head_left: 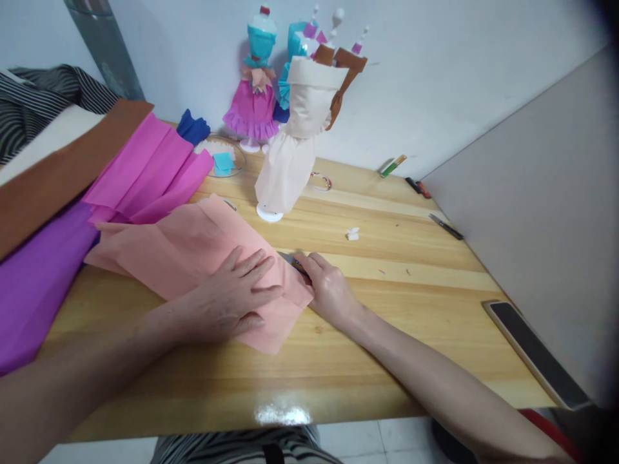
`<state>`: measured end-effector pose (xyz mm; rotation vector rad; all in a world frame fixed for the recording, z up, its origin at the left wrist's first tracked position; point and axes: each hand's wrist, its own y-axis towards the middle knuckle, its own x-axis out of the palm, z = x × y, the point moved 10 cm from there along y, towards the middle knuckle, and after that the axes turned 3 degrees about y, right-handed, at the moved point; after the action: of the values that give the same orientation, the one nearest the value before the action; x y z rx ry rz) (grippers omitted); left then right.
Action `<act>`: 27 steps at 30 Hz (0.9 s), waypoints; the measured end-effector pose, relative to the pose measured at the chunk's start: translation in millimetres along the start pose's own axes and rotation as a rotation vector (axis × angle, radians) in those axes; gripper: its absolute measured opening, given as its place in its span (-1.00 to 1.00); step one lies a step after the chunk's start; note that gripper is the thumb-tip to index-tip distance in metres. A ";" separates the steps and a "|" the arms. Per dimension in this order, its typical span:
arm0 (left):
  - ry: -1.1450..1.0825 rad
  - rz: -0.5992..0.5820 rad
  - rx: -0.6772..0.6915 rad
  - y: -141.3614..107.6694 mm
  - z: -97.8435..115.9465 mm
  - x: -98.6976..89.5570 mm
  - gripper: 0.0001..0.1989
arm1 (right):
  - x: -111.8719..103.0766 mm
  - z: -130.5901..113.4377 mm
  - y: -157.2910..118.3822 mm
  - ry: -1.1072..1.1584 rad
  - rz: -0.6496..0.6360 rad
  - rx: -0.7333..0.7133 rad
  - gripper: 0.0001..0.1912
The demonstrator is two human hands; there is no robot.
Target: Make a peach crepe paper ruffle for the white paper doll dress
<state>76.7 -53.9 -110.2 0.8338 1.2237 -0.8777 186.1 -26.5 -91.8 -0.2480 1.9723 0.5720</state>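
Observation:
A sheet of salmon-pink crepe paper (193, 235) lies on the wooden table, its right part doubled over. My left hand (232, 293) rests flat on it with the fingers spread. At the paper's right edge, my right hand (331, 290) is closed round a pair of scissors (302, 269). The grey blade points up and left along the paper's edge, and my fingers hide most of the handles. Behind the paper stands a doll-like figure in a cream paper dress (302, 129), on a round white base.
Brown (72, 167), magenta (145, 171) and purple paper (43, 277) is piled at the left. More paper-dressed figures (254, 103) stand by the wall. A craft knife (445, 227), a green tube-like item (393, 166) and a phone (534, 351) lie to the right.

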 end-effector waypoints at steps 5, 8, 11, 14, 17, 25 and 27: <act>0.005 0.002 0.001 0.6 0.7 -1.4 -0.54 | 2.4 3.6 -2.1 -0.009 -0.014 0.028 -0.62; 0.008 0.016 -0.001 0.2 0.5 -2.6 -0.54 | 3.6 4.3 -3.5 -0.011 -0.022 0.032 -0.60; 0.003 0.019 -0.006 0.1 0.6 -4.3 -0.56 | 2.4 2.9 -3.8 -0.012 -0.014 0.024 -0.58; 0.009 0.007 -0.006 0.6 1.4 -5.1 -0.58 | 1.7 1.4 -1.9 -0.014 -0.007 0.017 -0.56; 0.011 0.013 -0.002 0.5 2.1 -5.8 -0.55 | 3.8 -0.4 1.2 -0.015 -0.019 0.001 -0.53; 0.010 0.003 -0.004 -0.2 2.7 -7.2 -0.54 | -1.6 -0.9 -1.0 0.030 0.009 -0.003 -0.55; 0.009 0.008 -0.003 0.2 3.1 -9.1 -0.53 | -4.0 -2.2 -2.2 0.060 0.024 -0.008 -0.57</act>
<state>77.1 -55.6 -100.8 0.8410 1.2284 -0.8660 187.1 -29.8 -88.1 -0.2491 2.0338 0.5948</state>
